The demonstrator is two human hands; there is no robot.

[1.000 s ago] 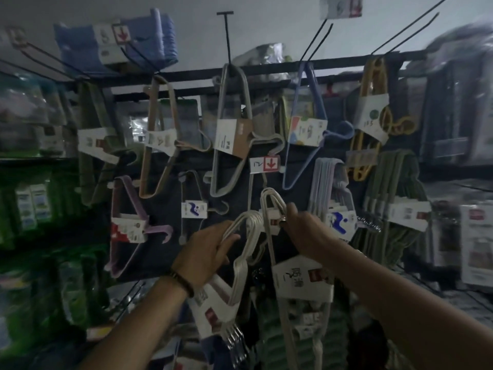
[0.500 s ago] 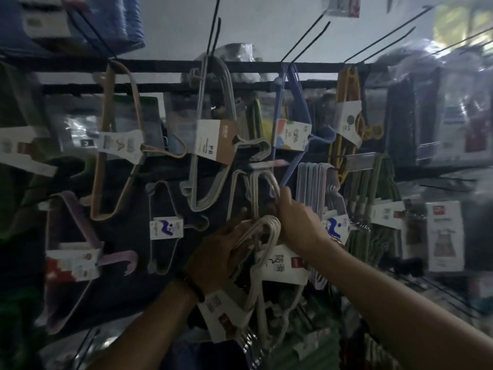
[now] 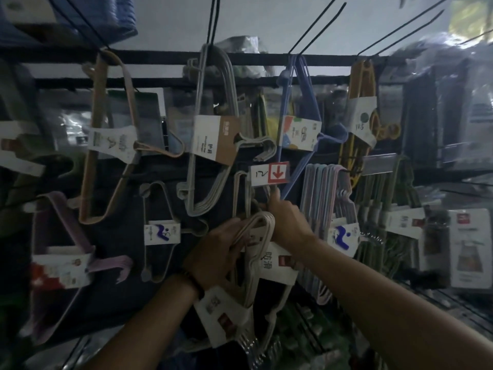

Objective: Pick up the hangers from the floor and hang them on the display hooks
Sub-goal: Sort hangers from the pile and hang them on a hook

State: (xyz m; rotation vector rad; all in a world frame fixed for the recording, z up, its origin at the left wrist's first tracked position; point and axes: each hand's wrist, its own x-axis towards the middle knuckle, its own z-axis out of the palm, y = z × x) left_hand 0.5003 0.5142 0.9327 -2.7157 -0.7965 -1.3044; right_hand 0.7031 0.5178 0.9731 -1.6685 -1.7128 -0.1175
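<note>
- Left hand [image 3: 216, 253]: fingers curl tightly round the bend of a white hanger bundle [image 3: 262, 218], held up just beneath the price tag [image 3: 269, 173], not yet hung.
- Right hand [image 3: 289, 222]: raised against the bundle's loop, one finger reaching up to the tag's lower edge. I cannot tell whether it pinches the peg or something hanging there.
- Display peg: hidden behind the tag.
- Hung white bundle [image 3: 277, 263]: already in place behind the right wrist, label outward.
- Risk, missed peg: with the tip out of sight, the loop may slide past and the bundle drop.
- Risk, snagging: the loop may catch the hung bundle and lift it off.
- Risk, crowding: the pastel hanger pack [image 3: 322, 209] hangs just beside and could be knocked.
- Change from one second ago: the held bundle has closed up to the right hand, where a gap stood between them. The right hand has risen to the tag.
</note>
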